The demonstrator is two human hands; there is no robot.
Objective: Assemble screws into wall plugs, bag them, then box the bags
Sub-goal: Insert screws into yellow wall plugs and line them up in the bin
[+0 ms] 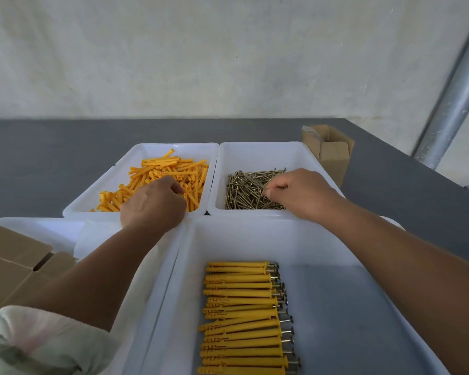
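risks, as i judge them: on the left, the plugs [168, 173] lie heaped criss-cross in their bin [136, 158] at 11 o'clock, so a blind grab may lift two at once or flick one over the low rim onto the bench [38, 158]. on the right, the screws [244, 193] at 1 o'clock are tangled. pulling one may drag its neighbours up and scatter them, and the points could prick a fingertip. both forearms pass over the edges of the tray [336, 253] at 6 o'clock, where the finished row [244, 315] lies neat. a dropped part or a brushing wrist would knock it askew.

the left hand [152, 204] reaches forward, knuckles up, fingers curled down into the plugs. whether a plug sits between them i cannot tell. the right hand [298, 193] is turned inward over the screw bin [255, 155], thumb and forefinger pinching one of the screws near the heap's middle, other fingers tucked. the open box [332, 155] stands at 2 o'clock, well apart from both hands.
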